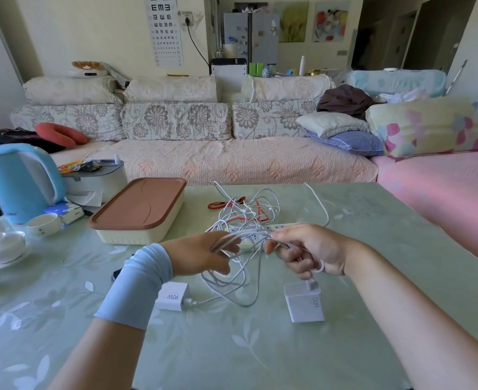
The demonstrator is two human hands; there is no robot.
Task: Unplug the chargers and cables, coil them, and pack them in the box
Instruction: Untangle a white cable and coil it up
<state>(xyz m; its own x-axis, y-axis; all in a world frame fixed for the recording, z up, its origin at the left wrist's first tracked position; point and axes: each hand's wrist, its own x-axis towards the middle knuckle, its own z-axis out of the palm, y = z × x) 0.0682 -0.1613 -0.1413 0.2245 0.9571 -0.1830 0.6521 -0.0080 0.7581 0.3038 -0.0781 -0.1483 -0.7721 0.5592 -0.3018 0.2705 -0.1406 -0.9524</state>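
Both hands work a tangle of white cables (240, 280) above the table's middle. My left hand (204, 257) has several loops draped round its fingers. My right hand (308, 251) pinches a white cable; its plug runs down into a white charger (304, 305) standing on the table below. Another white charger marked 90W (173, 296) lies by my left wrist with a cable plugged in. A white power strip (271, 229) lies behind the hands under more white cables and a red cable (223, 205). The cream box with a brown lid (139, 209) sits shut at left.
A blue kettle (21, 181), white cups and bowls (4, 243) and a grey container (97, 178) crowd the table's left side. The green tablecloth (232, 356) covers the table. A sofa (204, 153) runs behind the far edge.
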